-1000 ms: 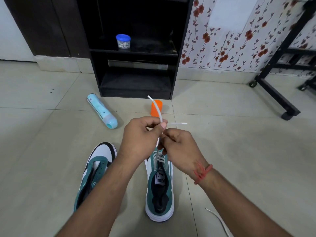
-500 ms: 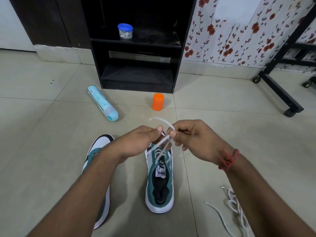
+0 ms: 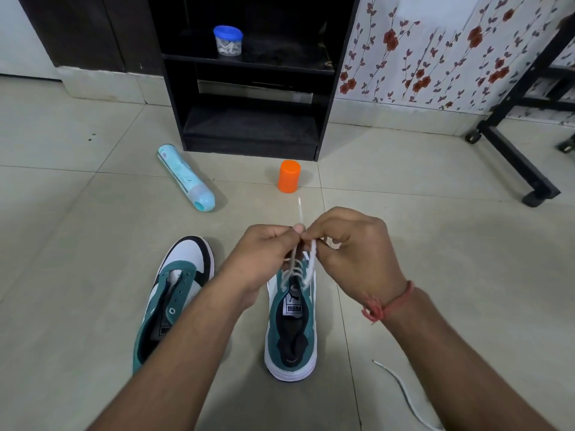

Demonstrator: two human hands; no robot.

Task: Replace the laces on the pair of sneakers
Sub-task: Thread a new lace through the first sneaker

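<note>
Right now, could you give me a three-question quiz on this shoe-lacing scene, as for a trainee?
1. True or false: both hands pinch the white lace above the right sneaker.
2. Which sneaker has empty eyelets? A) left sneaker B) right sneaker
3. Fill in: the orange cap stands on the ____.

Key
1. True: left hand and right hand both hold it.
2. A
3. floor

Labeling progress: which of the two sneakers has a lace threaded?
The right green-and-white sneaker, below both hands: a white lace crosses its upper eyelets. The left green-and-white sneaker shows bare eyelets, no lace.
</note>
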